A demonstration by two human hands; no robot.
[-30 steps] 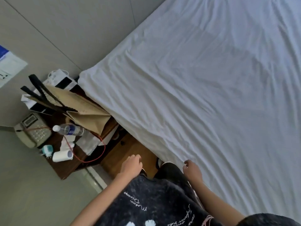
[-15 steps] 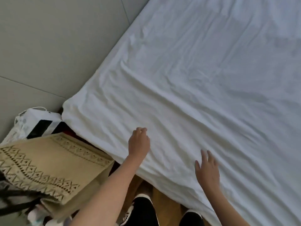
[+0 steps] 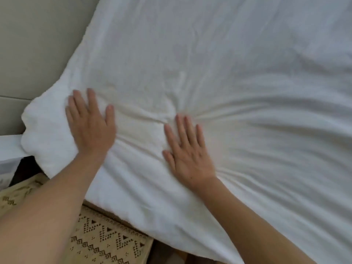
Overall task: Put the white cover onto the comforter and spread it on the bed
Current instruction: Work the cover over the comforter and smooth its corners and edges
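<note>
Head view, near corner of the bed. At far left a beige wall point(image 3: 28, 54) meets the bed; below it a tan woven bag point(image 3: 106, 239) with a zigzag pattern stands beside the bed, just under the hanging edge of the bedding. The left hand point(image 3: 89, 124) lies flat, fingers straight and released, pressing the covered comforter point(image 3: 219, 77) close to its bunched corner point(image 3: 42, 134). Between the hands, creases gather into a ridge. The right hand point(image 3: 187, 153) is likewise flat and unclenched, palm down, with folds radiating from under it towards the right. The comforter in its white cover spreads over the bed and fills the remaining view.

Change: a second ago both hands hung at the bed's edge, apart from the fabric; half a second ago they were reaching over it; now both palms bear on it, and the camera has closed in on the corner. Judged from this, the cover is already on and the spreading is far along: the step in hand is smoothing. The corner remains lumpy, and the ridge between the hands suggests an outward sweep is needed.
</note>
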